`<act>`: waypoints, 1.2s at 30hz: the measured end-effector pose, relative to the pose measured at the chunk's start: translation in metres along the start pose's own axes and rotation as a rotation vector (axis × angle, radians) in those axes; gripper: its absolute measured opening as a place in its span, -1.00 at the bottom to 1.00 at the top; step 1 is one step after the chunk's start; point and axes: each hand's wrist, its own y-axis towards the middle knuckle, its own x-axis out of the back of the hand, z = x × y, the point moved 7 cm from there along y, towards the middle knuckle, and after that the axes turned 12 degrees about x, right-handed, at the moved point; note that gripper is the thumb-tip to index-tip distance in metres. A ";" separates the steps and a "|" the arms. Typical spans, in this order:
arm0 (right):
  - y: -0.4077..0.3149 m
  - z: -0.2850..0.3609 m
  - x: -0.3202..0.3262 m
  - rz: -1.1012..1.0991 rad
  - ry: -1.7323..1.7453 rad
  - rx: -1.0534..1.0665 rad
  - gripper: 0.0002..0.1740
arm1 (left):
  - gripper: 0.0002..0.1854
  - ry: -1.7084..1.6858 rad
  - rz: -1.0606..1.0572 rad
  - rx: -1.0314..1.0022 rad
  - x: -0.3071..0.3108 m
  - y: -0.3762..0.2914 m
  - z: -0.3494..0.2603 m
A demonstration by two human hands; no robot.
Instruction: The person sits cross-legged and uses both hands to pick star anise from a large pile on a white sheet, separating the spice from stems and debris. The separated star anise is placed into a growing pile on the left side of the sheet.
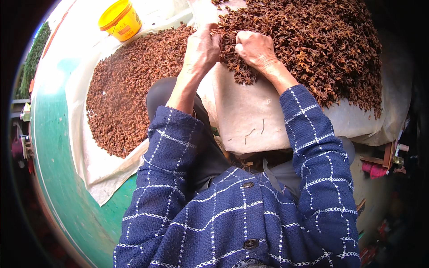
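Observation:
A large heap of dried star anise (311,50) covers the right side in front of me. My right hand (257,48) rests at its near left edge, fingers curled down among the pieces. Just left of it, my left hand (202,47) is bent over the gap between this heap and a flatter spread of smaller brown star anise (124,90). The undersides of both hands are turned away, so whatever lies between the fingers is hidden. Beneath the large heap is a pale plastic sheet (251,110), with a few thin stems on its bare front part.
A yellow plastic bucket (122,25) stands behind the left spread. That spread lies on a whitish sheet (97,171) over a green floor (53,134). My knees flank the pale sheet's front edge. Pink and wooden items (375,169) are at the right.

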 end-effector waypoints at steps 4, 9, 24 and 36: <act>-0.024 -0.016 0.012 -0.254 1.095 -0.254 -0.81 | -0.58 -0.443 0.409 0.289 -0.024 -0.016 -0.019; -0.039 -0.016 0.028 -0.359 1.242 -0.258 -0.89 | -0.72 -0.654 0.480 0.166 -0.048 -0.009 -0.024; -0.081 -0.024 0.036 -0.193 1.607 -0.260 -0.81 | -0.84 -0.355 0.213 0.092 -0.030 -0.014 -0.042; -0.094 0.007 0.007 -0.170 0.399 -0.110 -0.84 | -0.83 0.519 0.545 -0.072 -0.070 -0.061 -0.020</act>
